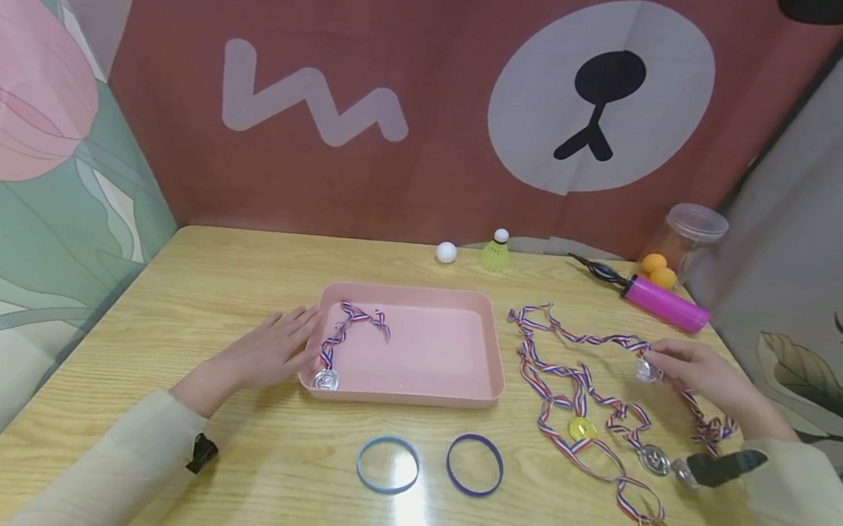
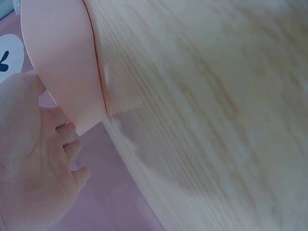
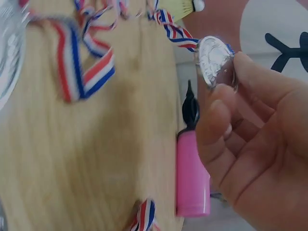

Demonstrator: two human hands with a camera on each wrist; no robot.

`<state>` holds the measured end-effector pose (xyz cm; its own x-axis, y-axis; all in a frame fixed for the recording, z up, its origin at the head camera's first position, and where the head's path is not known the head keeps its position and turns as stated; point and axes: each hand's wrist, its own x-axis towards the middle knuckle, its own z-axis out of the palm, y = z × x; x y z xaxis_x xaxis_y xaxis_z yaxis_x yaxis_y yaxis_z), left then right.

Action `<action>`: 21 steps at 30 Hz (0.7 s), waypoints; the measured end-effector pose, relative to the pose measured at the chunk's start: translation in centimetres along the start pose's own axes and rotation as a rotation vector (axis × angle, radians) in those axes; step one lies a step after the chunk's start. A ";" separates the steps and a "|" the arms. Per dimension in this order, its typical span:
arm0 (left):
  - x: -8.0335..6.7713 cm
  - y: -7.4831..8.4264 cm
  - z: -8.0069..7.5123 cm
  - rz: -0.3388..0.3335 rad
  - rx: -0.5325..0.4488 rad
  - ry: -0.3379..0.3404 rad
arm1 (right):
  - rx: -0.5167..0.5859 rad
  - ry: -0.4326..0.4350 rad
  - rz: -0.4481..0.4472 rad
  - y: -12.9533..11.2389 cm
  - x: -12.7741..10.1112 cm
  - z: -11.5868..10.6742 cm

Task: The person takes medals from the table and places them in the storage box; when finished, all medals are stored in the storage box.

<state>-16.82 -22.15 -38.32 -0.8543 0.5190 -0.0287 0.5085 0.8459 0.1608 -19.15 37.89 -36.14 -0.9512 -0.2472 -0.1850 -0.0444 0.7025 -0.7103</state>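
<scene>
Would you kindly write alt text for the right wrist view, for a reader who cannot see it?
The right hand pinches a silver medal by its edge above a wooden table. The medal's red, white and blue ribbon trails away across the table, and a pink pump lies below the hand.

Your left hand rests on the table against the left wall of the tray, which sits mid-table with one medal lying in its front-left corner. Two wristbands lie side by side in front of the tray. Right of the tray, loose medals sprawl on their ribbons; your right hand pinches one medal among them. Behind, along the back edge, stand a ball, a shuttlecock, a pump and a jar
</scene>
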 end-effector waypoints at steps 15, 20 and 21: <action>0.0 0.0 0.0 0.001 0.008 -0.005 | 0.414 0.077 -0.153 -4.2 1.8 0.6; 0.0 0.0 0.0 -0.004 0.004 -0.010 | 0.656 0.059 -0.206 -6.6 2.3 1.1; 0.0 0.0 0.0 -0.004 0.003 -0.010 | 0.697 0.059 -0.220 -7.0 2.4 1.2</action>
<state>-16.83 -22.13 -38.29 -0.8549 0.5172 -0.0397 0.5057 0.8481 0.1581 -20.79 31.53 -32.40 -0.9584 -0.2832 0.0345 -0.0501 0.0481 -0.9976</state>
